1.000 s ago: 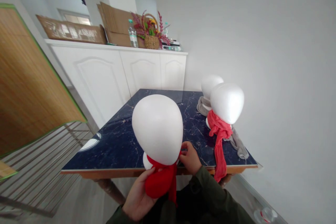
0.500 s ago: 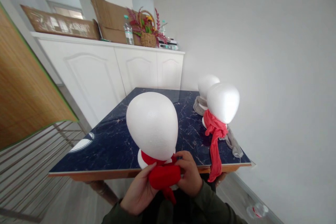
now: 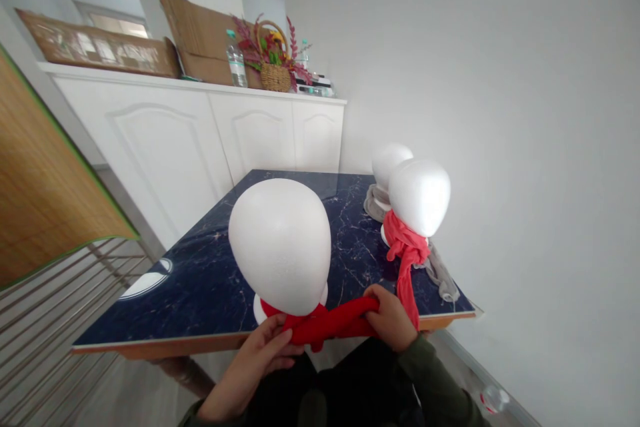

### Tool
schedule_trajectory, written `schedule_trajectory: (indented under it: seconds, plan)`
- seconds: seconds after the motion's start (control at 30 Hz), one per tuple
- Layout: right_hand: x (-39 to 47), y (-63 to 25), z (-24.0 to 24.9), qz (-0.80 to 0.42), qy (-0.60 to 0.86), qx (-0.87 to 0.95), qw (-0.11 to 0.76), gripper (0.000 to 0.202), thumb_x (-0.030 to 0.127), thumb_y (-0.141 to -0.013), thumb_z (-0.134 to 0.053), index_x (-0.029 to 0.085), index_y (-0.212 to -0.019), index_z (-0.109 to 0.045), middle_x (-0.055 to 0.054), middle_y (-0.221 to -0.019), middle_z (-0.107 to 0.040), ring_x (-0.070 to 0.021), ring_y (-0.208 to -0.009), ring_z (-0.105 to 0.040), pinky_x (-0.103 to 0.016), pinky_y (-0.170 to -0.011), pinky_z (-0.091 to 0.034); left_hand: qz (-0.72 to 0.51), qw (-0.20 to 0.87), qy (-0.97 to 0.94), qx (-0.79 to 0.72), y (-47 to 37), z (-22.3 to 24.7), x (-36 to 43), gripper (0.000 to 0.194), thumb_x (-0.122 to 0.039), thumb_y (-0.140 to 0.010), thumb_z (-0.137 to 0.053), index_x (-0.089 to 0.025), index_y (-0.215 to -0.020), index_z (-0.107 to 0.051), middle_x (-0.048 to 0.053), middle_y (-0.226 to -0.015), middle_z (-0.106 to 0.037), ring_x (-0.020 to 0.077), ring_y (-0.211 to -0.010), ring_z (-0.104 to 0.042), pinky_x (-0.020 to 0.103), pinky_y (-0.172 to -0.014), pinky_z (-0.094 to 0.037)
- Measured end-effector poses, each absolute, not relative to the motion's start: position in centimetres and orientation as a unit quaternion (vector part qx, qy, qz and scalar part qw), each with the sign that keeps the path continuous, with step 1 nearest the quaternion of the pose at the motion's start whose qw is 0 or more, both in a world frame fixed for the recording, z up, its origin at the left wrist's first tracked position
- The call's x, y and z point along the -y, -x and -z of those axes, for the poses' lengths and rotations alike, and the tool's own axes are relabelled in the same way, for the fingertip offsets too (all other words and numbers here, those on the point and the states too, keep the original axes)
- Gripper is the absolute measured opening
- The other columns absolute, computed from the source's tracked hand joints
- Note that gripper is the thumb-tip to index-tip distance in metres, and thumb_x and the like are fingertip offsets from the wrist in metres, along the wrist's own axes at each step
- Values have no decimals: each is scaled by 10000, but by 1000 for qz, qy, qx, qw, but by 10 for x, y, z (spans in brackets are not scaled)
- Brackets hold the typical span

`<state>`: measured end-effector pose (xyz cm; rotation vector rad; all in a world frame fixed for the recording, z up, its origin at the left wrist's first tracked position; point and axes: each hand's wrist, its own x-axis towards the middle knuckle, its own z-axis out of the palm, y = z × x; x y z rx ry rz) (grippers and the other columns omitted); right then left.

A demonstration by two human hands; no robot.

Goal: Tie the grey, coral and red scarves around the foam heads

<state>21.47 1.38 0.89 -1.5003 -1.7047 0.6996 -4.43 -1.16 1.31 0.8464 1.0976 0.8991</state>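
Observation:
A white foam mannequin head (image 3: 281, 247) stands at the near edge of the dark blue marbled table (image 3: 215, 280). Round its neck goes a red scarf (image 3: 333, 321), whose front part stretches out to the right. My left hand (image 3: 265, 350) pinches the scarf just below the head's chin. Closed on the scarf's right part is my right hand (image 3: 391, 317), out past the right side of the head. The scarf's far side, behind the neck, is hidden.
On the table's right are a second foam head (image 3: 420, 195) with a coral scarf (image 3: 407, 253) and a third foam head (image 3: 390, 161) with a grey scarf (image 3: 375, 203). A metal rack (image 3: 60, 327) stands left. White cabinets (image 3: 160, 140) and a wall border the back.
My right hand has moved right and drawn the red scarf out sideways from a bunched loop. My left hand has shifted slightly left and still holds the scarf. The view has shifted a little.

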Motion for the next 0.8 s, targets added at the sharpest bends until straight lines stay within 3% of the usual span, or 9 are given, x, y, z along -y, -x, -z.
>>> schedule_trajectory:
  seconds: [0.1,0.17,0.23,0.33,0.47,0.67,0.8]
  plan:
    - [-28,-191,-5,-235,544,651,475,414,34,-581,-396,163,-920,-596,-49,-930,-610,-176,-899,-542,-326,-854,-404,-445,497,-496,-556,64,-8,1,384,-318,-611,-744,-154,-892,-539,57,-796,-622,184,-686,-605,256,-578,-488]
    - [-39,-168,-3,-264,492,652,514,450,32,-619,-397,162,-999,-601,-61,-1032,-603,-175,-988,-531,-342,-931,-383,-506,334,-535,-589,75,-4,-11,497,-344,-554,-767,-163,-955,-538,72,-917,-600,237,-856,-582,333,-735,-492]
    - [-49,-144,-1,-332,432,648,532,426,68,-701,-415,176,-1073,-592,-59,-1096,-599,-172,-1046,-522,-343,-960,-379,-523,225,-580,-583,80,0,-22,656,-392,-538,-762,-164,-1094,-498,109,-1125,-537,302,-1059,-499,445,-906,-415]
    - [-55,-118,-3,-434,356,612,557,377,197,-813,-458,210,-1180,-544,-45,-1140,-601,-176,-1114,-504,-346,-967,-393,-489,242,-663,-513,72,5,-33,699,-426,-652,-682,-141,-1228,-407,146,-1263,-452,312,-1190,-408,505,-1016,-296]
    - [-45,-125,-5,-454,341,575,589,353,289,-833,-504,223,-1177,-551,-47,-1149,-605,-191,-1087,-536,-368,-961,-413,-480,298,-683,-464,47,7,-30,671,-402,-762,-595,-161,-1316,-304,143,-1312,-411,283,-1222,-390,483,-1039,-282]
    - [-13,-217,-4,-300,431,552,648,403,316,-788,-566,180,-1167,-565,-94,-1116,-618,-231,-1074,-541,-399,-939,-429,-424,314,-773,-352,-22,-18,-23,752,-352,-767,-605,-187,-1388,-213,161,-1392,-314,312,-1258,-332,508,-1043,-265]
    - [8,-294,2,-179,493,479,704,298,336,-721,-599,165,-960,-651,-88,-934,-678,-226,-863,-618,-374,-785,-501,-405,350,-817,-217,-97,-43,-31,948,-320,-692,-677,-177,-1424,-93,165,-1439,-227,330,-1304,-247,511,-1071,-217]
